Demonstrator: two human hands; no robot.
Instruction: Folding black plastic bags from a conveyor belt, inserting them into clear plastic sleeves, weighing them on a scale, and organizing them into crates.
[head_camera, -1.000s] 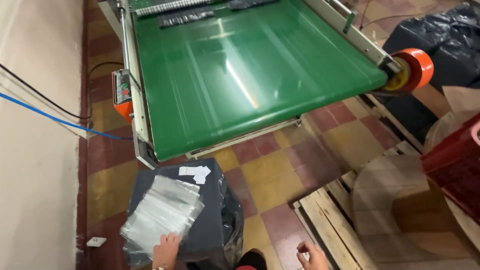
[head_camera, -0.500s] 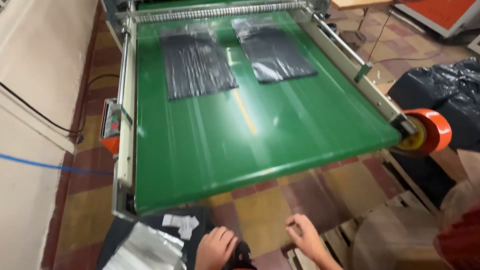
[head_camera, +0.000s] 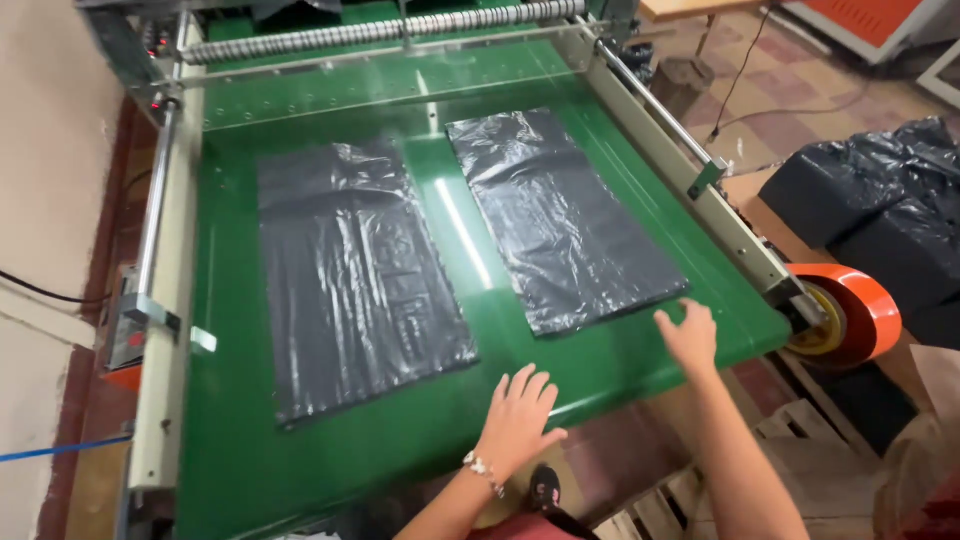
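Two flat black plastic bags lie on a green conveyor belt (head_camera: 600, 360). The left bag (head_camera: 360, 280) is larger and nearer me; the right bag (head_camera: 565, 215) lies angled toward the belt's right rail. My left hand (head_camera: 520, 415) hovers open over the belt's front edge, just right of the left bag's near corner. My right hand (head_camera: 688, 335) is open, fingers spread, next to the near right corner of the right bag. Neither hand holds anything.
A metal roller (head_camera: 390, 30) spans the far end of the belt. Metal side rails (head_camera: 165, 300) run down both sides. An orange tape roll (head_camera: 850, 310) sits at the right front corner. Black bagged bundles (head_camera: 880, 200) and a wooden pallet (head_camera: 800, 450) stand to the right.
The view has lifted from the floor and a bin of clear bags to the belt. Both hands have risen and reached forward to the belt's front edge; the bags have travelled closer.
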